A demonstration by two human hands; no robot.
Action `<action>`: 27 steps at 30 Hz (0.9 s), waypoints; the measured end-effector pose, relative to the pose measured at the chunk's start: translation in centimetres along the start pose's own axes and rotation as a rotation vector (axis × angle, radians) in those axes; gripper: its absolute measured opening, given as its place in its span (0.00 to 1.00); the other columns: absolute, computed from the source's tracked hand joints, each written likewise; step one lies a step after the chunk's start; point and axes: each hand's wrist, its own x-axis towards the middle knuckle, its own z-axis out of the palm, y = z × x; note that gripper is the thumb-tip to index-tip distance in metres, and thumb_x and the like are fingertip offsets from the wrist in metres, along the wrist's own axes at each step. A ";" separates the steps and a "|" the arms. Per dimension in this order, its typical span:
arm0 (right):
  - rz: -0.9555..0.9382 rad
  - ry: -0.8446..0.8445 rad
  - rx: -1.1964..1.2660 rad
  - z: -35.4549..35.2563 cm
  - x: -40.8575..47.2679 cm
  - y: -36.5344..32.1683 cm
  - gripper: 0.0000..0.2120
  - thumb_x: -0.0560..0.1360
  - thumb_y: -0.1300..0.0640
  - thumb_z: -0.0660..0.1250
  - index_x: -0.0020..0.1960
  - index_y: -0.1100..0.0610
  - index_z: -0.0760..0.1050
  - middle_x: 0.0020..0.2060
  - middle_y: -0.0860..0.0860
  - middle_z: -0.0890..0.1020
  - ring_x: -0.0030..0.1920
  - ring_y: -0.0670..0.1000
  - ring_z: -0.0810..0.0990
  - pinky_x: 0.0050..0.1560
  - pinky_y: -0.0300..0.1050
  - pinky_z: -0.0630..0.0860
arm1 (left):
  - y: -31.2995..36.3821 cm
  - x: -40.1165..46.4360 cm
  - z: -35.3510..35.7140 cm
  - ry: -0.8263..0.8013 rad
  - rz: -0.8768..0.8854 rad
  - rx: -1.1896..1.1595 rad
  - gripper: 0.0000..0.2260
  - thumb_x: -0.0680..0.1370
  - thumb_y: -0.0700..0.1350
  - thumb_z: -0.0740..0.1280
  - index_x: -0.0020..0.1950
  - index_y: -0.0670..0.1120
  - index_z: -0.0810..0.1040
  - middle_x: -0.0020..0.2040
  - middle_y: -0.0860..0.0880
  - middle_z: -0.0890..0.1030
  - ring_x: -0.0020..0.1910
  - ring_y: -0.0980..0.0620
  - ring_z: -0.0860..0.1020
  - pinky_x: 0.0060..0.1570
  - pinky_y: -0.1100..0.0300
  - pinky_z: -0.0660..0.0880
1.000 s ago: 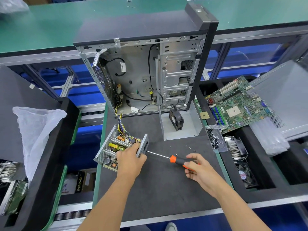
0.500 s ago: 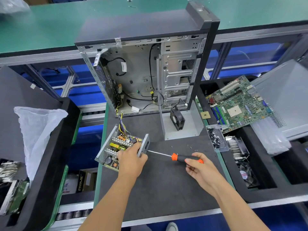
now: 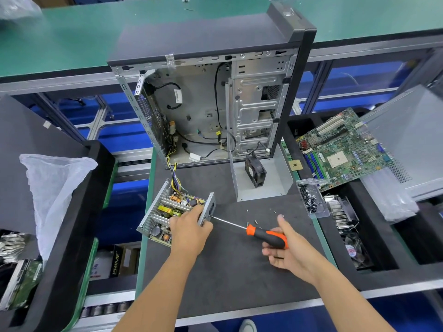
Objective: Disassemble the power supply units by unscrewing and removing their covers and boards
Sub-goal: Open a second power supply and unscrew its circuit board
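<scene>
power supply unit [image 3: 172, 212] beside loose screws [image 3: 256, 222]

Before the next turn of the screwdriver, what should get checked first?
1. Power supply held steady: ok, the left hand grips its end plate.
2. Screwdriver tip at the plate: ok, though whether it sits in a screw, cannot tell.
3. Firm grip on the handle: not ok, the right hand has loose, spread fingers.
4. Wires free: not ok, they run into the computer case.
5. Loose screws on the mat: not ok, scattered outside the screw box.
</scene>
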 end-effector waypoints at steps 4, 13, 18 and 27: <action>-0.025 0.080 -0.209 0.3 0.2 0.1 0.18 0.83 0.44 0.57 0.58 0.58 0.72 0.32 0.58 0.80 0.26 0.51 0.74 0.25 0.39 0.70 | 0.0 0.0 0.0 0.006 -0.006 -0.010 0.03 0.76 0.44 0.65 0.48 0.50 0.76 0.34 0.50 0.77 0.34 0.59 0.64 0.46 0.52 0.61; 0.040 0.056 -0.158 0.7 0.0 0.3 0.23 0.81 0.37 0.56 0.57 0.57 0.71 0.38 0.61 0.79 0.30 0.54 0.77 0.32 0.45 0.78 | 0.3 -0.2 -0.2 0.023 -0.020 -0.030 0.06 0.76 0.43 0.66 0.52 0.47 0.78 0.32 0.54 0.71 0.35 0.61 0.58 0.45 0.52 0.62; -0.099 0.107 -0.143 0.2 0.5 0.8 0.07 0.80 0.55 0.65 0.52 0.59 0.74 0.36 0.56 0.80 0.26 0.49 0.72 0.26 0.40 0.70 | 0.4 -0.2 -0.2 0.016 -0.013 -0.034 0.07 0.76 0.43 0.66 0.53 0.47 0.79 0.30 0.56 0.68 0.35 0.61 0.59 0.45 0.53 0.62; 0.040 0.063 -0.047 -0.1 0.4 0.4 0.32 0.75 0.29 0.59 0.55 0.59 0.76 0.34 0.59 0.81 0.26 0.50 0.74 0.24 0.39 0.69 | 0.2 -0.1 -0.1 0.001 -0.028 -0.035 0.07 0.77 0.44 0.66 0.53 0.49 0.79 0.32 0.55 0.70 0.36 0.61 0.59 0.45 0.54 0.60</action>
